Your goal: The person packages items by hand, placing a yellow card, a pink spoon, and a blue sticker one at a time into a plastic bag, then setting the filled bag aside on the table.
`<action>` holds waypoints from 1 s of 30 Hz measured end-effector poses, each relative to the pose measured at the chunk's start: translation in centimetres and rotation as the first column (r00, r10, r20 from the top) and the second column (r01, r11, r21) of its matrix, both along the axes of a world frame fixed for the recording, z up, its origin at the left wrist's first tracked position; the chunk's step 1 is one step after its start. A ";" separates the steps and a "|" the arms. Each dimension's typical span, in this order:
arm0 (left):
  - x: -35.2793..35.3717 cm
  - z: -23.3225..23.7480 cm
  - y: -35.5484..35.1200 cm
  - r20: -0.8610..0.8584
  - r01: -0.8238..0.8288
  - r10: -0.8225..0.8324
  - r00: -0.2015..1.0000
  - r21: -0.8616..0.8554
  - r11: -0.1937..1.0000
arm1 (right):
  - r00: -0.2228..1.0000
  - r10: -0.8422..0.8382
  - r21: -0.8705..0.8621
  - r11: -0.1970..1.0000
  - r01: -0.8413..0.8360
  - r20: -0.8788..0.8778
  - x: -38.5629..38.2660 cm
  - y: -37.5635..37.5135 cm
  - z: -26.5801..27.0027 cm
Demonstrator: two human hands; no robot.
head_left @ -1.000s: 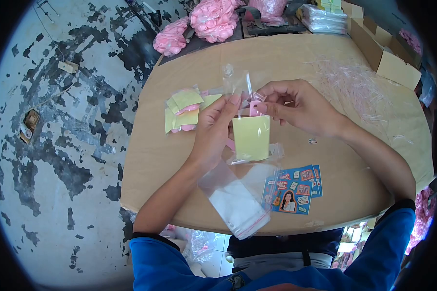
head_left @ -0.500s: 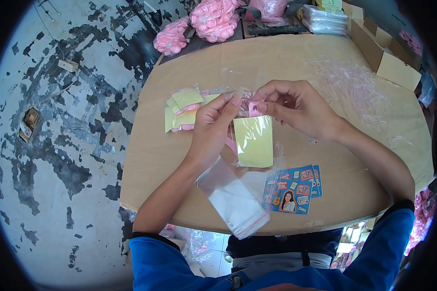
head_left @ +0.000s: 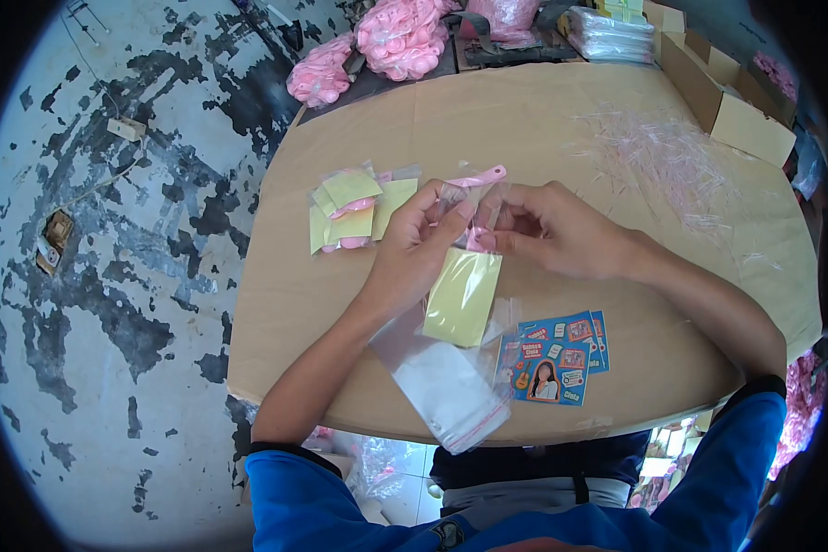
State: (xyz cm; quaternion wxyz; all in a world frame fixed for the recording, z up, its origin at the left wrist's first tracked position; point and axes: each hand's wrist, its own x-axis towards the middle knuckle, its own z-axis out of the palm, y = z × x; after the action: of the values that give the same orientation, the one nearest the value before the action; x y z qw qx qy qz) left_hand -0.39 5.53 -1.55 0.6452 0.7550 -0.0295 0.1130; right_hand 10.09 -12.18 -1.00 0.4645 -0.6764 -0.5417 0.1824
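My left hand [head_left: 412, 241] and my right hand [head_left: 566, 230] pinch the upper part of a clear plastic bag from either side. A plain yellow card [head_left: 463, 299] hangs inside the bag, below my fingers. Between the fingertips shows part of something pink, and a pink handle [head_left: 486, 176] with a hole at its end pokes out above them; the rest is hidden. Underneath lies a stack of empty clear bags [head_left: 442, 386]. Blue printed cards [head_left: 552, 363] rest to its right. To the left of my hands are several packets [head_left: 348, 207] with yellow cards and pink items.
Thin clear pinkish strips [head_left: 667, 170] are spread on the right of the brown-covered table [head_left: 276, 340]. An open cardboard box [head_left: 731, 101] stands at the back right. Bundles of pink items [head_left: 403, 41] and stacked clear packs [head_left: 607, 35] sit at the far edge.
The bag with the yellow card has moved down and left and tilted. My right hand has come lower, and the pink handle now shows above my fingers.
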 end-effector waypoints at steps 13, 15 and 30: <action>0.0 0.8 0.7 0.021 -0.023 0.025 0.999 -0.117 0.993 | 0.966 -0.132 0.175 0.969 0.173 -0.224 0.1 0.3 0.9; 0.1 0.9 1.0 0.026 0.019 -0.017 1.000 -0.082 0.996 | 0.960 -0.151 0.150 0.970 0.189 -0.236 0.5 0.2 1.0; 0.0 0.9 2.4 0.132 0.122 -0.125 0.983 0.036 0.992 | 0.984 0.022 0.301 0.953 0.032 -0.176 1.1 -0.3 2.0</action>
State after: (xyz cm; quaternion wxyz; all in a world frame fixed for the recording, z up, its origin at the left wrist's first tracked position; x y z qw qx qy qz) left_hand -0.38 7.97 -0.64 0.6372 0.7512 -0.1210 0.1228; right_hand 11.18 -12.50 0.96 0.6093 -0.5797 -0.5181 0.1556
